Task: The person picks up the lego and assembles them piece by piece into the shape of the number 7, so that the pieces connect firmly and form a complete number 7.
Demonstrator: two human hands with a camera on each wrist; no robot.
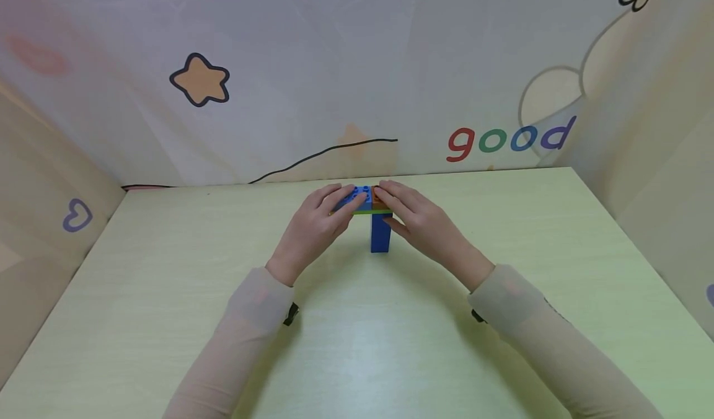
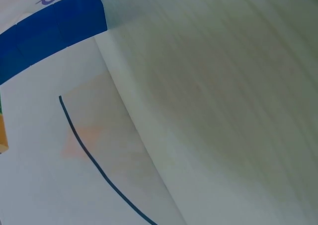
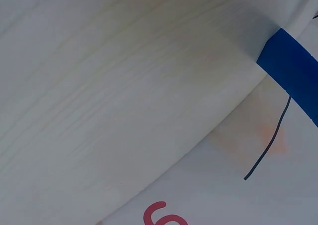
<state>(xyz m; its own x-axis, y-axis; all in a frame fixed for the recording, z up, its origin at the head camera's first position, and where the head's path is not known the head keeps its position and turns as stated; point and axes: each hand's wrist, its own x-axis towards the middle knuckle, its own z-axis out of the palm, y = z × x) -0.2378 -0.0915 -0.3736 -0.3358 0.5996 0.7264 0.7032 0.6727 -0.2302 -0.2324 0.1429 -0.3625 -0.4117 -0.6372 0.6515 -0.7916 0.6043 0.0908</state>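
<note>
A blue column of stacked bricks [image 1: 381,234] stands upright on the table, with a thin green plate [image 1: 365,212] across its top. On that plate sit a blue studded brick [image 1: 364,197] and an orange brick [image 1: 379,203] side by side. My left hand [image 1: 318,220] rests its fingers on the blue brick from the left. From the right, my right hand [image 1: 426,224] lays its fingers over the orange brick, its thumb low beside the column. The left wrist view shows the column [image 2: 54,31] at upper left; in the right wrist view the column [image 3: 293,73] is at the right. Neither wrist view shows fingers.
The pale wooden table [image 1: 167,295] extends around the structure. A printed cloth backdrop [image 1: 312,66] rises along the table's far edge, with more cloth at both sides. In the left wrist view, a yellow-orange piece [image 2: 3,133] is cut off by the left edge.
</note>
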